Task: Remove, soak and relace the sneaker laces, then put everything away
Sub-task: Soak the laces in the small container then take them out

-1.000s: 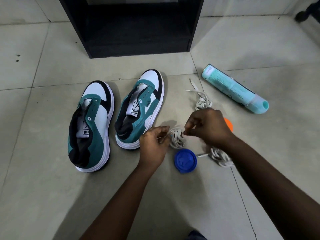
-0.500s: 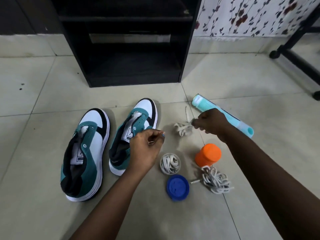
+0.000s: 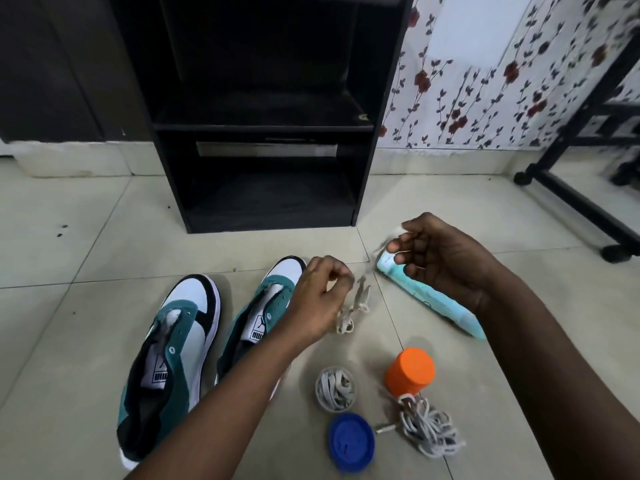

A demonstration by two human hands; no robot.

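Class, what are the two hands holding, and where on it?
A white shoelace: left hand and right hand each pinch it near an end; its tangled middle hangs between.

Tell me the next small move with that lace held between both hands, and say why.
Probably pull the lace straight between the left hand and right hand: its lower end hangs bunched, and both sneakers lie unlaced.

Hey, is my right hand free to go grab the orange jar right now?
Probably not yet. The right hand is raised above the teal tube, pinching a shoelace that the left hand also holds. The floor path to the orange jar looks open.
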